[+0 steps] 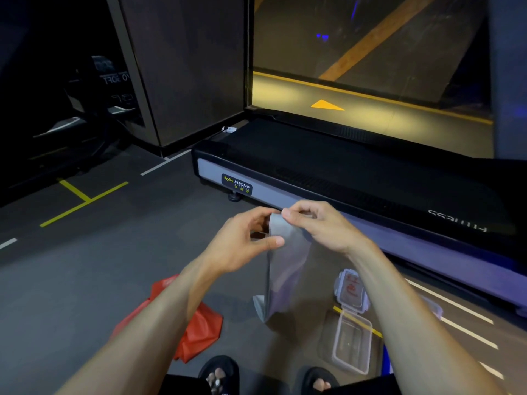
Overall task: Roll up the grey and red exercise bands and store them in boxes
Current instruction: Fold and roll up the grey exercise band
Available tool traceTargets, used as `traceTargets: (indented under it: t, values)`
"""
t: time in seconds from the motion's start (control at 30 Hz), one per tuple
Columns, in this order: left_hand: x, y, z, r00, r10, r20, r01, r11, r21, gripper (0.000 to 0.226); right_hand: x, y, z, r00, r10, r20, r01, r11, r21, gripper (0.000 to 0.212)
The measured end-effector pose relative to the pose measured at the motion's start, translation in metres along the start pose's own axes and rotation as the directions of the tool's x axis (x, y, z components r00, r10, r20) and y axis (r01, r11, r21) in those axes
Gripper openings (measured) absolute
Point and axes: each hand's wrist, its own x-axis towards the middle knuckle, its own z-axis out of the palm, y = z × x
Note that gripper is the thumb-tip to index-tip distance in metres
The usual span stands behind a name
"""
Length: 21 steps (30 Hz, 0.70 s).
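Black label [236, 184] on treadmill [313, 178] end panel, 11 o'clock of frame centre: "BODY STRONG", small characters under it unreadable. Pale lettering [457, 221] on treadmill side rail at 3 o'clock, upside down, unclear. Red print on clear box lid [352, 290] at 5 o'clock, illegible.

A single head-worn wide-angle view looks forward and steeply down, close over the fingers [281, 241]; beyond them lies a treadmill [328, 178], below them dim floor [85, 280], perhaps rubber.
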Motion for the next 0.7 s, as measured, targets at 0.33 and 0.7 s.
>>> traceTargets:
  t: [0.33,0.7]
  values:
    - [-0.0007,-0.0001,0.0017,0.999,-0.007,-0.053,0.013,0.995,0.102,0.041,-0.0009,-0.0004,0.0001,1.000,-0.004,-0.028,0.002,0.997,-0.080,0.033]
    - [-0.0015,-0.0024,-0.0001,0.996,0.083,0.023,-0.085,0.990,0.110,0.040,-0.0016,0.0044,-0.0018,0.996,0.085,0.014,-0.083,0.990,-0.113,0.065]
